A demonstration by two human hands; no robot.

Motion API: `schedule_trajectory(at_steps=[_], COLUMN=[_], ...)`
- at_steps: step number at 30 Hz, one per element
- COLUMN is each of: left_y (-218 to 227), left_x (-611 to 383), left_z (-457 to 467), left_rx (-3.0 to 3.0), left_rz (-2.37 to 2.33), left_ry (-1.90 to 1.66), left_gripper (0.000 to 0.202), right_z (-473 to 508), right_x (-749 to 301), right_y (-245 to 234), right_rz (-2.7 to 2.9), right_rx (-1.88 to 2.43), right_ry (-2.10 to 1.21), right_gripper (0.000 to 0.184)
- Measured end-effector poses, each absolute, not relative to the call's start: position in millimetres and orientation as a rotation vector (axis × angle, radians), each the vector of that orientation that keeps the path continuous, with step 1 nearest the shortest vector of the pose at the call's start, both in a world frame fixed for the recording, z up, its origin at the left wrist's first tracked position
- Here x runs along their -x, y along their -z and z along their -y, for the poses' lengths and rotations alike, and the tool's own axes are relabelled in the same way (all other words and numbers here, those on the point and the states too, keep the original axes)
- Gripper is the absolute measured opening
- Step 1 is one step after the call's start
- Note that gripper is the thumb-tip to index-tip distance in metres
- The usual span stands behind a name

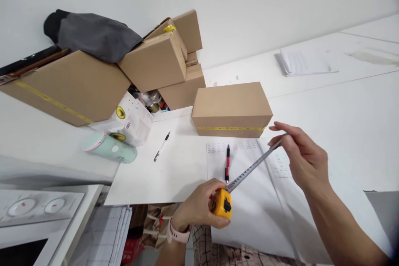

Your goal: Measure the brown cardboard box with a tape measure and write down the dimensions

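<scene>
My left hand (202,205) is wrapped round the yellow case of a tape measure (222,205). From the case a numbered metal blade (249,169) runs up and to the right. My right hand (304,156) pinches the far end of that blade between thumb and fingers. Beneath the blade lies an open notebook (249,212) with written lines, and a red and black pen (227,162) rests on its left page. Just beyond the notebook sits a closed cardboard box (232,106) with a yellow printed strip along its front side.
More cardboard boxes (156,62) are stacked at the back left, with a grey cloth (96,35) on top. A mint-green cylinder case (112,148) and a clear pen (162,146) lie on the left. Papers (304,62) are at the back right. A microwave (34,216) stands lower left.
</scene>
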State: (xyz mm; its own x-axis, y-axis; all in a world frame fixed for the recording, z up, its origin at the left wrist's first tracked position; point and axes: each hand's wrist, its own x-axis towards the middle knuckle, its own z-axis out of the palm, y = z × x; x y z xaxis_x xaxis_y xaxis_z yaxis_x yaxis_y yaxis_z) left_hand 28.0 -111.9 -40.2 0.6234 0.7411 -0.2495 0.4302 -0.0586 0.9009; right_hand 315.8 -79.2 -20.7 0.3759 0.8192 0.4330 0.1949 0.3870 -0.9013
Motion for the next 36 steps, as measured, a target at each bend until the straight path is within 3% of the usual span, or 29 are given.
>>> schedule_trajectory(at_steps=[2, 5, 9, 14, 19, 23, 31, 36], left_y=[45, 48, 46, 48, 65, 80, 76, 70], left_x=[-30, -35, -45, -32, -5, 0, -15, -47], left_z=[114, 114, 110, 89, 59, 41, 10, 51], left_rx=[-1.672, -1.563, -1.605, -1.850, -2.084, -2.122, -2.198, -2.348], left_rz=[-0.969, -1.030, -1.073, -1.347, -1.670, -1.795, -1.910, -1.517], left_ry=[-0.352, -0.427, -0.536, -0.641, -0.651, -0.615, -0.665, -0.585], left_gripper=[0.080, 0.108, 0.123, 0.106, 0.081, 0.071, 0.062, 0.069], right_z=[87, 100, 121, 141, 146, 133, 95, 85], right_x=[-313, -297, -266, -261, -285, -306, -345, -356], right_y=[26, 44, 67, 101, 134, 138, 137, 134], right_rz=[1.139, 1.268, 1.651, 1.957, 2.297, 2.396, 2.351, 2.343], right_rx=[1.173, 1.110, 1.105, 1.338, 1.336, 1.351, 1.356, 1.303], right_ry=[-0.551, -0.672, -0.590, -0.221, 0.031, 0.012, -0.121, -0.189], right_gripper=[0.024, 0.017, 0.030, 0.037, 0.059, 0.065, 0.056, 0.055])
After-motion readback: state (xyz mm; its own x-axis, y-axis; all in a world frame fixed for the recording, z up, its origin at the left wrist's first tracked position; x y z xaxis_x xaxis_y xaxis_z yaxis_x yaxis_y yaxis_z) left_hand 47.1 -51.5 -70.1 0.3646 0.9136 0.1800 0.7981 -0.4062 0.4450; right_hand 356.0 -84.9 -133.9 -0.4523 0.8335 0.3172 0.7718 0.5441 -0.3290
